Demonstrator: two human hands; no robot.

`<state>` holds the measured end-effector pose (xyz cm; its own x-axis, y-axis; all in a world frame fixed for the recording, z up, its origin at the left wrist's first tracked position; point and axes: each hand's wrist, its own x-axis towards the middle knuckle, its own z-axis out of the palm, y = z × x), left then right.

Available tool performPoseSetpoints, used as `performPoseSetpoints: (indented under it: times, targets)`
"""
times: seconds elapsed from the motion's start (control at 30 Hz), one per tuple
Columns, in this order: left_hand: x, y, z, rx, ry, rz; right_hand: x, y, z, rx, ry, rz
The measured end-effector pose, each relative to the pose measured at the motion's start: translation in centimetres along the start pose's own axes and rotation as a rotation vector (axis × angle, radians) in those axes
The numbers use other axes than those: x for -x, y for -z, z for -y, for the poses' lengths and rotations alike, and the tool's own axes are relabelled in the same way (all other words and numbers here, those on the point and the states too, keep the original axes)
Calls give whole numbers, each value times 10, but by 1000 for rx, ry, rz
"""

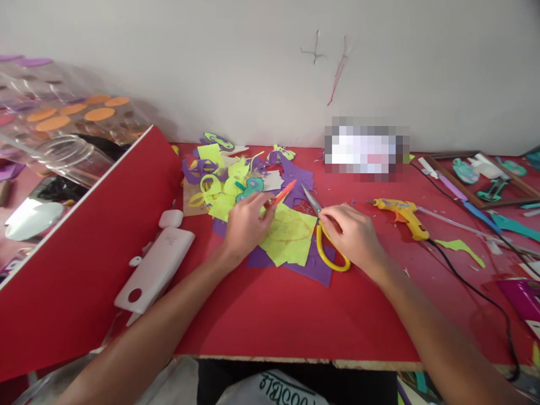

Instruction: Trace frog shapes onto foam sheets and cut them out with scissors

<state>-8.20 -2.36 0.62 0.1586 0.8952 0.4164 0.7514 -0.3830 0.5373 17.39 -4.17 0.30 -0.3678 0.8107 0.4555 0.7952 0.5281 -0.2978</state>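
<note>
My left hand [248, 219] is closed around an orange pen [283, 192], its tip end pointing away to the right. Below the pen lies a yellow-green sheet [291, 233] with a faint drawn outline, on top of a purple sheet [310, 270]. Yellow-handled scissors [333, 261] are under my right hand [352, 233], whose fingers are closed on them near the pivot; the blades point away and left. Behind my left hand is a teal cut-out shape [253, 185] among yellow and purple scraps [211, 188].
A yellow glue gun [403, 216] with a black cord lies on the right of the red table [358, 326]. A white power bank [156, 270] and earbud case [171, 219] sit by a red panel [84, 264] on the left. A wooden frame [447, 169] is at far right.
</note>
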Motion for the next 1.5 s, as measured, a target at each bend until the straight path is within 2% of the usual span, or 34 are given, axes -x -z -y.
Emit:
performPoseSetpoints:
  times: [0.1, 0.2, 0.27, 0.33, 0.47, 0.63, 0.7, 0.83, 0.9, 0.97, 1.07, 1.17, 1.3, 1.5]
  targets:
    - [-7, 7, 16, -246, 23, -48, -2, 7, -3, 269, -155, 203]
    - [-11, 12, 25, -477, 17, 10, -3, 15, 3, 469, -245, 443]
    - [-10, 11, 26, -588, 6, 40, -2, 20, 11, 521, -244, 534]
    - [-8, 8, 24, -624, -17, 66, 0, 25, 18, 523, -243, 577]
    - [-3, -2, 18, -497, -41, 155, 3, 29, 24, 463, -232, 611]
    - [-3, -6, 15, -409, -17, 231, -2, 24, 19, 384, -292, 551]
    - [-6, -5, 16, -362, 7, 262, -3, 20, 15, 300, -359, 462]
    - [-10, -2, 21, -264, 56, 313, -3, 16, 5, -3, -479, 188]
    - [-11, -2, 24, -254, 48, 309, -4, 17, 1, -264, -562, 87]
    - [-11, -3, 27, -250, 29, 289, -5, 18, -2, -588, -655, 39]
    - [-11, -4, 30, -230, 21, 274, -8, 19, -2, -1019, -724, 52]
    - [-12, -4, 31, -219, 12, 318, -9, 17, 3, -1251, -711, 109]
    - [-15, -1, 32, -227, -25, 359, -9, 14, 18, -1351, -680, 183]
    - [-13, 0, 29, -166, -78, 379, -2, 6, 32, -1387, -622, 380]
